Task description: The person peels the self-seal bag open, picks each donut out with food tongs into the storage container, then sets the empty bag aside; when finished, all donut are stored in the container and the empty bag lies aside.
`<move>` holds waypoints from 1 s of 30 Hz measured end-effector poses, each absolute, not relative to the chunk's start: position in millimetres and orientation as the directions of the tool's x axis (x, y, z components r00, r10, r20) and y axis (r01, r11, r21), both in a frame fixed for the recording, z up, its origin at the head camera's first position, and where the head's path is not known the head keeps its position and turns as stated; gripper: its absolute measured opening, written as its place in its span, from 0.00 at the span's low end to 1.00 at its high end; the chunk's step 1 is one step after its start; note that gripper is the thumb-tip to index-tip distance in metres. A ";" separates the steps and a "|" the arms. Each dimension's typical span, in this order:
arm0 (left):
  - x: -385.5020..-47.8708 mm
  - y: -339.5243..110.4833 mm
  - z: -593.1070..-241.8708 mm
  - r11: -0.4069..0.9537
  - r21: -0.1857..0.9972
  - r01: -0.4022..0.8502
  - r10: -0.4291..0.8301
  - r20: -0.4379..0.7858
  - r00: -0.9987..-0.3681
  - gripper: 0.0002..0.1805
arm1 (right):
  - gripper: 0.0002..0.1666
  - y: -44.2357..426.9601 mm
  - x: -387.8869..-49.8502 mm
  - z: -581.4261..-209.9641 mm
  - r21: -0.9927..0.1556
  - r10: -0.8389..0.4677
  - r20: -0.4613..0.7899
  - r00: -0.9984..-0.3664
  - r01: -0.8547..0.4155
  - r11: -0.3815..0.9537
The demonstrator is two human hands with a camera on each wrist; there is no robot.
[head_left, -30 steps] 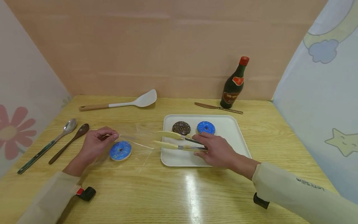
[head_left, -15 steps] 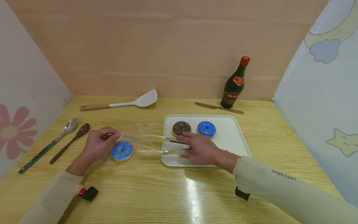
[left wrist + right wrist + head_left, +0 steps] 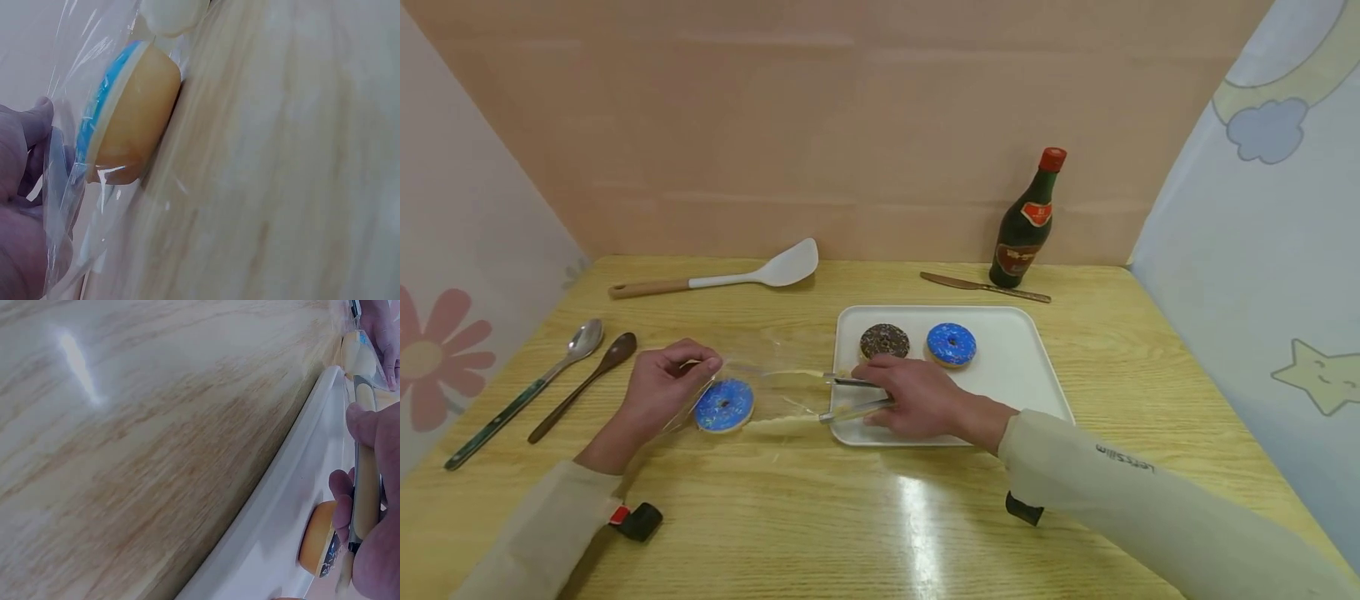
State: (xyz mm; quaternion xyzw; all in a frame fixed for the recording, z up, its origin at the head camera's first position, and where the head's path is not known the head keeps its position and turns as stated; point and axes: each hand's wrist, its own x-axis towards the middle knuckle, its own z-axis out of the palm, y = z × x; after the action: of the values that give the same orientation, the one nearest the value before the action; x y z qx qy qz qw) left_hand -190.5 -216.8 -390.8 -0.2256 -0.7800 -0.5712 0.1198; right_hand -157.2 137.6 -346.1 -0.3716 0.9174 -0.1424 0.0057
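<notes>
My left hand (image 3: pixel 658 387) pinches the edge of a clear plastic bag (image 3: pixel 56 206) between thumb and fingers. Inside the bag lies a donut with blue sprinkled icing (image 3: pixel 711 408); its tan side (image 3: pixel 134 112) shows in the left wrist view. In my right hand (image 3: pixel 917 398) I grip a pair of tongs (image 3: pixel 857 410) with spread arms. Their pale yellow tips reach leftward into the bag, the nearer one close to the donut's right edge. Under the right hand is a white tray (image 3: pixel 1022 392) bearing a chocolate donut (image 3: pixel 883 340) and another blue donut (image 3: pixel 951 343).
A green bottle (image 3: pixel 1025 229) with a red cap and a butter knife (image 3: pixel 985 287) are behind the tray. At the back left lies a white spatula (image 3: pixel 786 262). A metal spoon (image 3: pixel 583 340) and a wooden spoon (image 3: pixel 613 354) rest beyond the left hand.
My right hand has moved left with the tongs, whose tips have slid farther into the bag, near the blue donut. The left hand keeps its pinch and has hardly moved.
</notes>
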 end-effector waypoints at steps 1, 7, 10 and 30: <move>-190.4 -216.6 -390.8 0.247 0.841 0.482 0.209 0.439 -0.874 0.03 | 0.33 136.4 -157.5 -345.8 -0.265 -0.686 0.088 -0.723 -0.681 0.683; -189.4 -215.0 -390.5 0.239 0.856 0.459 0.183 0.424 -0.887 0.03 | 0.33 129.0 -158.6 -345.6 -0.278 -0.689 0.066 -0.722 -0.676 0.682; -188.5 -214.5 -389.7 0.230 0.851 0.472 0.191 0.436 -0.879 0.03 | 0.33 125.7 -158.5 -348.0 -0.290 -0.688 0.052 -0.724 -0.670 0.683; -189.6 -217.1 -390.2 0.265 0.825 0.499 0.234 0.447 -0.864 0.04 | 0.29 126.5 -149.1 -349.9 -0.254 -0.674 0.071 -0.735 -0.667 0.700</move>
State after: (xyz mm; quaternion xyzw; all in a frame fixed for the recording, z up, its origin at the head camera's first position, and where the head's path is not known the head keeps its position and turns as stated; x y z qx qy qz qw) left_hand -189.6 -217.1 -390.2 -0.2329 -0.7864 -0.5597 0.1183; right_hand -149.1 126.5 -349.9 -0.3638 0.9220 -0.1321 0.0137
